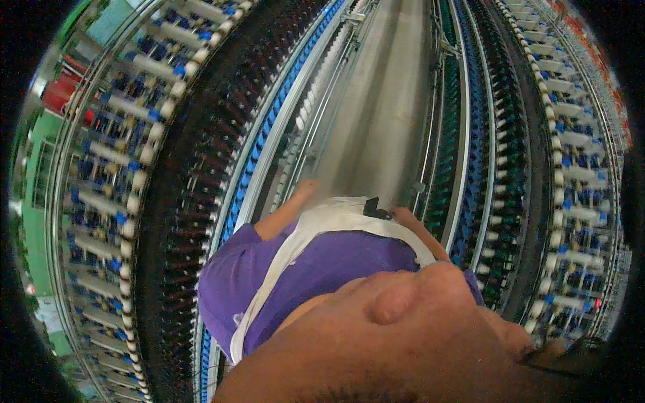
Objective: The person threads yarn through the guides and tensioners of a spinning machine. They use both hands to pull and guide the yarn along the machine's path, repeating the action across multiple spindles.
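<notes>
My left hand (306, 187) is low beside the left machine, just past the edge of my white apron (336, 213). It is small and blurred, and its fingers cannot be made out. My right hand (400, 216) shows only in part at the apron's right edge, by a black item (376, 209) at the apron's front. Whether that hand touches the item, I cannot tell. Nearest to my left hand is the metal rail (321, 127) of a spinning machine with white bobbins (310, 101). On my right side stand dark green bobbins (440, 181).
A long grey aisle floor (379, 101) runs ahead between two machine rows. Dark reddish bobbins (222, 134) and a blue strip (269, 121) line the left. Blue parts (474, 134) and cream rollers (554, 161) line the right. Something red (59, 94) stands far left.
</notes>
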The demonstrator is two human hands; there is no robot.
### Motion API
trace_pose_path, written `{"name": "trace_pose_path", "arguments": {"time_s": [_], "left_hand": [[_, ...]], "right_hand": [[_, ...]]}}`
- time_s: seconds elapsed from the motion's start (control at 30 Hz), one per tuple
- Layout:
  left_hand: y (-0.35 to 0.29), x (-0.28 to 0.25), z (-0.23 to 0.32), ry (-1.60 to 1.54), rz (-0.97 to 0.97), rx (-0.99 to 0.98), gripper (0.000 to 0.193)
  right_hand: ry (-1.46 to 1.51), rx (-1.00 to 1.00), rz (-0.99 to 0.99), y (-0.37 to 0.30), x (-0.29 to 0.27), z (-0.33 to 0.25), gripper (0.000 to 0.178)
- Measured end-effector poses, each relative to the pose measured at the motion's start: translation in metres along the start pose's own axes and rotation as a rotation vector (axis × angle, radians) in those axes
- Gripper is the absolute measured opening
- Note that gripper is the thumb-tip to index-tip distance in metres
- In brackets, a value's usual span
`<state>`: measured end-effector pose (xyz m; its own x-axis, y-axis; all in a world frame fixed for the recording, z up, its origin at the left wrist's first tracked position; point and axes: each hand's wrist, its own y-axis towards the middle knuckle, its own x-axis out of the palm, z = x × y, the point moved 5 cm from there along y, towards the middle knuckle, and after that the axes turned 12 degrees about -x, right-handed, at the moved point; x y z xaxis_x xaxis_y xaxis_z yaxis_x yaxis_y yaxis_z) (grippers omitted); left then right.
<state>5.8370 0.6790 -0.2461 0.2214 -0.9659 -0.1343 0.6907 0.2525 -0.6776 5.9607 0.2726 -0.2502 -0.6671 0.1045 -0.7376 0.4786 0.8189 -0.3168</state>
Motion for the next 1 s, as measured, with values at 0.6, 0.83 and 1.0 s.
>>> {"name": "trace_pose_path", "arguments": {"time_s": [0.6,0.83,1.0], "left_hand": [[0.457,0.075,0.525,0.489,0.004,0.334,0.026],[0.712,0.048,0.674,-0.148,0.129,-0.065,0.021],[0.856,0.038,0.892,-0.082,0.114,0.203,0.028]], "right_hand": [[-0.181,0.270,-0.308,0.376,-0.405,0.486,0.039],[0.076,0.192,0.200,0.693,-0.678,0.503,0.040],[0.167,0.013,-0.093,0.789,-0.742,0.555,0.035]]}}
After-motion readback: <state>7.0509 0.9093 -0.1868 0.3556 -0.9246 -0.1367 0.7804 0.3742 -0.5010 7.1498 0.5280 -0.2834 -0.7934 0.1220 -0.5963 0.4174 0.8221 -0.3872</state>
